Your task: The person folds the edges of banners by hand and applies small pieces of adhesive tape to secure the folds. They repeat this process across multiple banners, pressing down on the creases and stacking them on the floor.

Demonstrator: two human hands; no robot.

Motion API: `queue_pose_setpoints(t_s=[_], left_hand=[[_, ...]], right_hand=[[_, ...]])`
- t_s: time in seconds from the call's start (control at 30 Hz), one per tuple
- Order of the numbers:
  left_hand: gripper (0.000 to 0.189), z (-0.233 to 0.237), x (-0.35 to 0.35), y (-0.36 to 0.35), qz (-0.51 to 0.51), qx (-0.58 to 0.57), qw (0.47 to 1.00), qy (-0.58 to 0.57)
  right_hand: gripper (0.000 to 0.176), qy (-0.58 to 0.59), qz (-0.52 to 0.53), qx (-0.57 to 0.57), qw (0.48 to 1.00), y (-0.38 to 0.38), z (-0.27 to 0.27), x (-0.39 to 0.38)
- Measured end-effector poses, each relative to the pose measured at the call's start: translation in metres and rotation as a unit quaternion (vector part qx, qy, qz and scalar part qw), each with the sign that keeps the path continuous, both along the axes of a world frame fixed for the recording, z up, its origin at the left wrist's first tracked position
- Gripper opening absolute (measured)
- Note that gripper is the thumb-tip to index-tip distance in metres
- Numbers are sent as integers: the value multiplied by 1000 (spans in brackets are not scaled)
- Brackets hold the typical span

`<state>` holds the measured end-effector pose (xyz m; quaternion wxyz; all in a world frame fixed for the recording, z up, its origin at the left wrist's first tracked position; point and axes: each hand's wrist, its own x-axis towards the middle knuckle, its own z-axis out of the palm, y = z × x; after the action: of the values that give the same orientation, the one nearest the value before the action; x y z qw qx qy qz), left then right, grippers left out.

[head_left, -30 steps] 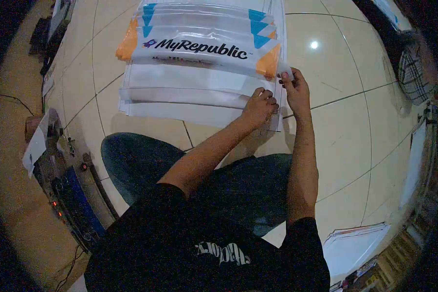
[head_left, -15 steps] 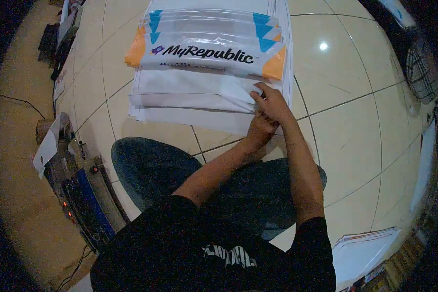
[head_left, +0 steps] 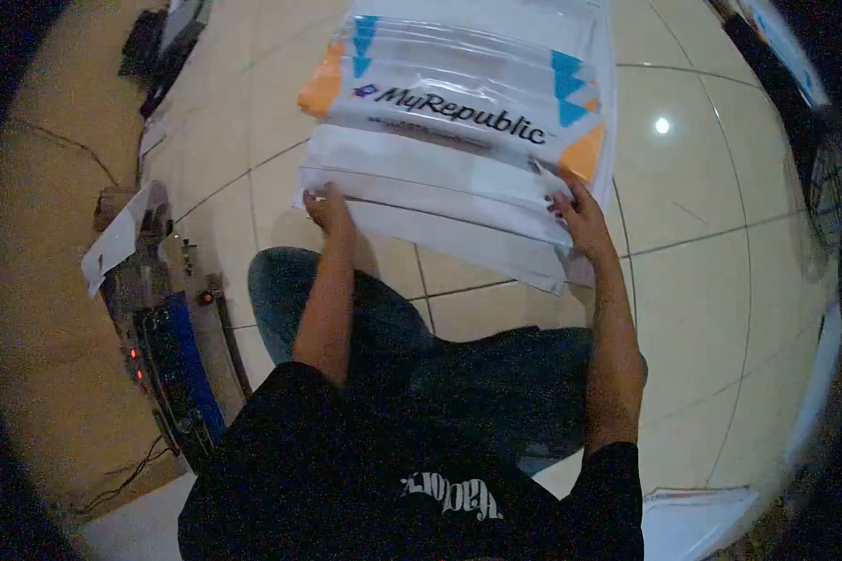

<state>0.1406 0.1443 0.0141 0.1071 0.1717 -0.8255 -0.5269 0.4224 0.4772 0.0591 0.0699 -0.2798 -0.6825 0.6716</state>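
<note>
A pile of white sheets (head_left: 421, 173) lies on the floor in front of my crossed legs. Across its upper part rests glossy printed plastic (head_left: 458, 65) with blue arrows, orange corners and the word "MyRepublic". My left hand (head_left: 327, 210) grips the left end of a white sheet's near edge, fingers curled over it. At the right end, my right hand (head_left: 580, 220) pinches the same layers beside an orange corner. A lower white strip (head_left: 458, 243) sticks out toward me below both hands. Exactly which layers each hand holds is partly hidden.
Left of my legs stands a dark machine (head_left: 173, 365) with a blue panel and red lights. A white sheet (head_left: 122, 238) leans by it. Cables (head_left: 126, 486) run along the brown surface. More white sheets (head_left: 692, 514) lie at the lower right on the tiled floor (head_left: 692, 280).
My left hand has moved from beside my right hand to the sheet's left end. My right hand stays at the right edge. The view has shifted, placing the pile further right.
</note>
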Motion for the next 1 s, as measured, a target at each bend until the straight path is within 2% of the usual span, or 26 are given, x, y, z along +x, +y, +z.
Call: queue_pose_setpoints(t_s=[0.03, 0.07, 0.1, 0.13, 0.17, 0.23, 0.3, 0.37, 0.4, 0.43, 0.5, 0.57, 0.63, 0.7, 0.73, 0.8, 0.83, 0.87, 0.9, 0.93, 0.97, 1.0], left_hand=[[62, -25, -42, -31, 93, 161, 982, -28], [62, -50, -66, -74, 96, 163, 982, -20], [60, -78, -101, -97, -35, 62, 995, -67], [59, -98, -154, -126, -167, -40, 978, -114], [59, -61, -125, -104, -171, -37, 978, -114], [53, 33, -85, -68, -225, -73, 938, -254], [58, 2, -107, -92, -271, -47, 933, -232], [59, -13, -113, -109, -332, -82, 925, -166], [51, 36, -88, -88, -345, -164, 909, -165], [51, 32, -93, -87, -347, -159, 909, -165], [36, 19, -112, -93, -359, -338, 861, -119], [37, 12, -113, -91, -343, -310, 880, -110], [40, 12, -109, -79, -326, -287, 895, -105], [54, 24, -87, -66, -212, -470, 855, -54], [67, 46, -61, -45, -203, -506, 837, -44], [66, 2, -51, -37, -287, -484, 808, 175], [63, 24, -15, -2, -400, -389, 810, 180], [58, 46, 28, 35, -477, -299, 821, 95], [50, 55, 71, 68, -539, -253, 803, 34], [43, 54, 105, 92, -647, -269, 706, 105], [47, 10, 128, 118, -695, -298, 646, 102], [46, 17, 155, 137, -735, -213, 593, 250]], right_hand=[[47, 19, 13, -2, 1000, -2, 0, 2], [47, 26, 17, -1, 1000, -1, -3, 3], [43, 30, 38, -23, 999, 1, -10, 7], [41, 30, 55, -43, 997, 3, -14, 8], [41, 30, 52, -39, 997, 5, -16, 10], [41, 24, 115, -51, 992, 11, -19, 17], [42, 29, 83, -81, 993, 12, -22, 19], [44, 38, 51, -111, 992, 13, -26, 21], [45, 32, 25, -130, 991, 15, -29, 23], [46, 27, -1, -149, 988, 17, -29, 24], [47, 25, -6, -153, 988, 20, -26, 31], [47, 18, -10, -160, 987, 31, -20, 40], [47, 9, -4, -230, 973, 43, -11, 43], [50, 18, 2, -240, 970, 46, -14, 44], [50, 11, 23, -250, 968, 50, -16, 45], [50, 10, 29, -261, 965, 55, -18, 41], [50, 16, 21, -264, 964, 56, -19, 41], [50, 18, 14, -267, 963, 57, -19, 42], [50, 16, 5, -267, 964, 58, -20, 45], [52, 27, 3, -273, 962, 59, -22, 47], [53, 39, 2, -276, 960, 62, -23, 50], [54, 35, -24, -281, 959, 65, -29, 53]])
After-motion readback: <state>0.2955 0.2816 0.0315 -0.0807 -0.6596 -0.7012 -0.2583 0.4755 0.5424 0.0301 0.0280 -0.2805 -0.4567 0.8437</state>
